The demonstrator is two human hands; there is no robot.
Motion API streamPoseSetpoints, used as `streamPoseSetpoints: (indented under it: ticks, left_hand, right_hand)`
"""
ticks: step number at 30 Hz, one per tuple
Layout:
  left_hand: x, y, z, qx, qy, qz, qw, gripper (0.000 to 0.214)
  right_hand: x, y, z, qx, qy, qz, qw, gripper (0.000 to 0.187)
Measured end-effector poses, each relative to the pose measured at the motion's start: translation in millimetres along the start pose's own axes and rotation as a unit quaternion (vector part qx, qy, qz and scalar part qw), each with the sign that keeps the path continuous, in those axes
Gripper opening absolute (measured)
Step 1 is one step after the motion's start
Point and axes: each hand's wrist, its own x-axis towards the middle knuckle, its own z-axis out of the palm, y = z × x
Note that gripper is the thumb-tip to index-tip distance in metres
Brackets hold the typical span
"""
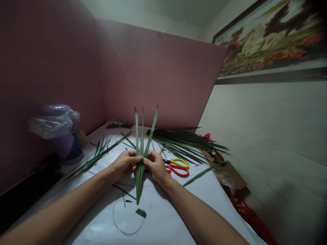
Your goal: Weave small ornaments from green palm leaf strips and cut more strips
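Upright between my hands stands a green palm leaf (139, 172), its top parted into three narrow blades and its lower end tapering to a point. My left hand (127, 160) pinches its middle from the left, thumb on the front. From the right, my right hand (155, 163) grips the same spot, its thumb nearly meeting the other. Fingers behind the leaf are partly hidden. Just beyond my right hand lie scissors with red handles (180, 171), and a yellow-handled pair (180, 162) overlaps them.
A fan of dark palm leaves (184, 141) covers the table's far right. Loose leaf strips (99, 154) lie at left. A thin wire ring (128, 234) and a leaf scrap (141, 213) rest on the white tabletop (158, 228). A purple container (67, 148) with clear plastic stands far left.
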Motion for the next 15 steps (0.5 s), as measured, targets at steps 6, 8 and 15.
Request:
streamPoseSetpoints:
  ticks: [6,8,15]
  left_hand:
    - [1,-3,5.1,-0.063,0.011,0.014,0.998,0.023]
    - [3,-7,5.8,-0.079,0.003,0.035,0.996,0.021]
    - [3,-13,2.2,-0.058,0.038,0.06,0.996,0.02]
  right_hand:
    - [-4,-5,1,0.006,-0.004,0.008,1.0,0.022]
    - [-6,-6,2,0.01,-0.011,0.014,1.0,0.022]
    - [-7,-4,1,0.014,-0.027,0.028,0.999,0.02]
